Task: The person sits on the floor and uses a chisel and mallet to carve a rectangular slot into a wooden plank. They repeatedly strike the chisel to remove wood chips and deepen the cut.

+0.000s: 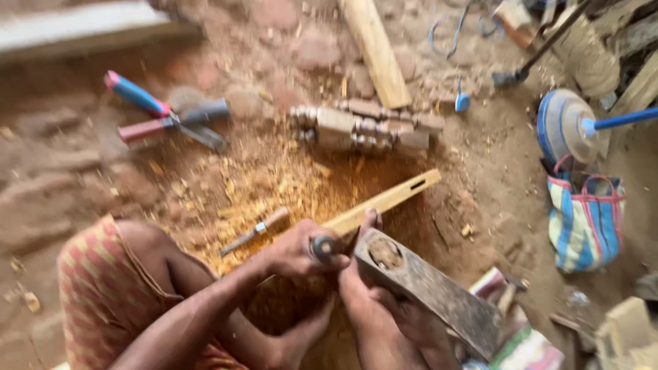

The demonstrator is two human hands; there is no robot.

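Note:
My left hand (296,251) is closed around the handle of a chisel (323,246), whose dark round butt end faces up. My right hand (367,291) grips a rusty axe head (428,291) by its eye end, close beside the chisel. Both hands sit over the near end of a yellow wooden strip (392,199) with a small slot cut near its far end. The strip lies slanted on the dirt among wood chips (274,185). The chisel's blade is hidden by my hands.
A second chisel (255,231) lies left of the strip. Blue- and red-handled pliers (163,115) rest at the upper left. Carved turned wood pieces (363,127) and a plank (375,49) lie beyond. A striped bag (586,220) and a blue disc tool (563,127) sit at the right.

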